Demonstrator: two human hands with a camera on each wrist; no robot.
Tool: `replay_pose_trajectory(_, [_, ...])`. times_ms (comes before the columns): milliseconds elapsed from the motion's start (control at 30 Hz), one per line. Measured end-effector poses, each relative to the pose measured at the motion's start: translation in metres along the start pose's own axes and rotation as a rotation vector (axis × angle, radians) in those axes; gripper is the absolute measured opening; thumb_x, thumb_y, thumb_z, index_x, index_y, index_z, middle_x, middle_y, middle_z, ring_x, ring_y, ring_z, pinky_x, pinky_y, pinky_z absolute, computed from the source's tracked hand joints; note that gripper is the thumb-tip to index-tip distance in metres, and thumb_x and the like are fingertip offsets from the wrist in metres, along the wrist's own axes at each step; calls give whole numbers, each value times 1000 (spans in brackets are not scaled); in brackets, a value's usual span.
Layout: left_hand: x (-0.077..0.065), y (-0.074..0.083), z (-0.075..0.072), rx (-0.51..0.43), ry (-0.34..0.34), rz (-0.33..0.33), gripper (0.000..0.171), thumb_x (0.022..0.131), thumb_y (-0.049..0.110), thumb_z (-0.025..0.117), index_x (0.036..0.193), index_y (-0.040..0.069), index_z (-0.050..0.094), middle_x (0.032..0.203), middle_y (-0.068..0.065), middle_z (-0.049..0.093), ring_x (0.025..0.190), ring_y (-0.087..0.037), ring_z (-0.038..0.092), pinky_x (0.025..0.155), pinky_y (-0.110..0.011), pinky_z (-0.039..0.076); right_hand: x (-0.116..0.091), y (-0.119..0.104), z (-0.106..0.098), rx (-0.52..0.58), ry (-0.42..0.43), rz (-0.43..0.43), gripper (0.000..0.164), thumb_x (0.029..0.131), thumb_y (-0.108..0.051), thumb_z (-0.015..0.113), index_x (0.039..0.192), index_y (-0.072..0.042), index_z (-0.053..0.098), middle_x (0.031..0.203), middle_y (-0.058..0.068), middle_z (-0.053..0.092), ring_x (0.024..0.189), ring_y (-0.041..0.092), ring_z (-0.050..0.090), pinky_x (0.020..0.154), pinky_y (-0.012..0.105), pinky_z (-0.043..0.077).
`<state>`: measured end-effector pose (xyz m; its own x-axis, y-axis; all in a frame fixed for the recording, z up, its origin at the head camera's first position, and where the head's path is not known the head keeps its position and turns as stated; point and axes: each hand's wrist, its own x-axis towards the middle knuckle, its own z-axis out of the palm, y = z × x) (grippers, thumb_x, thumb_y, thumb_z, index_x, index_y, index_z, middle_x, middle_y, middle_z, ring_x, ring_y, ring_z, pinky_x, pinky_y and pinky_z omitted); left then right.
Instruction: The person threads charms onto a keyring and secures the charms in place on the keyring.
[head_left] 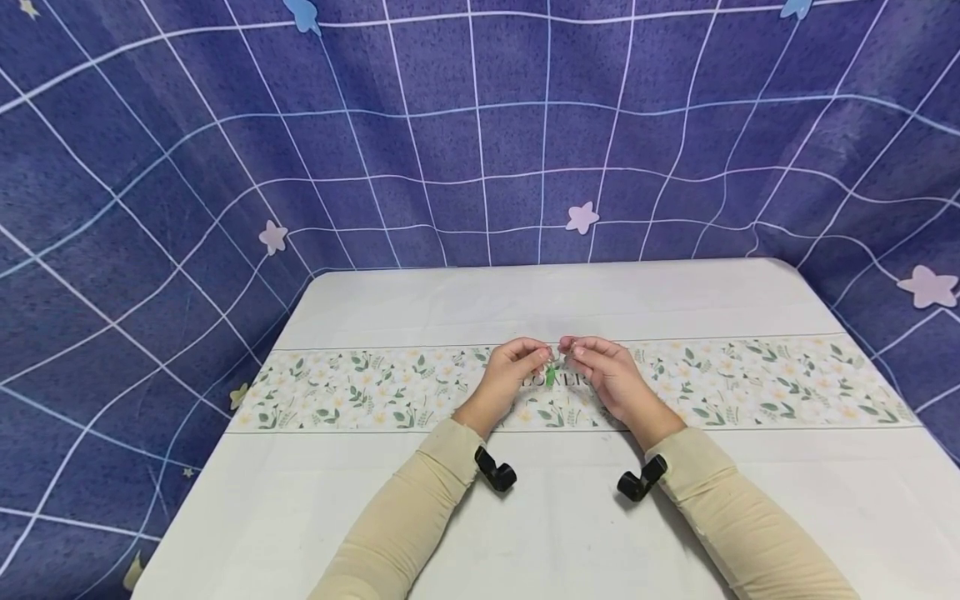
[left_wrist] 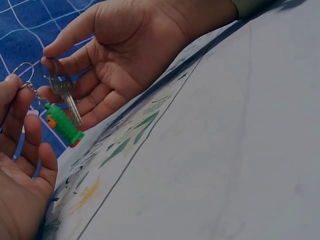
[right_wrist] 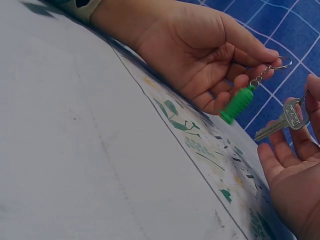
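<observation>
My left hand (head_left: 512, 373) pinches a metal key ring (right_wrist: 283, 63) between thumb and forefinger. From that ring a short chain (right_wrist: 259, 75) runs down to a green ridged keychain charm (left_wrist: 64, 125), which hangs free and has an orange spot and a red bottom edge. Facing it, my right hand (head_left: 606, 375) pinches a small thin ring that carries a silver key (right_wrist: 286, 121); the key's blade hangs downward. In the left wrist view the key (left_wrist: 68, 96) dangles close beside the charm, and the two rings are apart. Both hands are raised over the table's middle.
A white tablecloth (head_left: 555, 517) with a flower-printed band (head_left: 360, 392) covers the table. Blue grid-patterned curtains (head_left: 450, 142) with stars stand behind and at the sides. Each wrist wears a small black camera mount (head_left: 495, 470).
</observation>
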<state>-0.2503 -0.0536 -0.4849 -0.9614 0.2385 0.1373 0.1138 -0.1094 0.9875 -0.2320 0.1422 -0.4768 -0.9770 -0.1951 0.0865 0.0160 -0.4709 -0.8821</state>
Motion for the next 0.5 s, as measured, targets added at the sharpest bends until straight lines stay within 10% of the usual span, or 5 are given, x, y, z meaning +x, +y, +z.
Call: replay_pose_trajectory(500, [-1,1,3,-48,25,1,13,95,8,70,100,-4,71,81,4,65,73,-12,56,67,-24,50,-1,5,3,-174,-8,2,22,95,2,64,88,-17,72,112,-4,72,111,12,63,96,23,51])
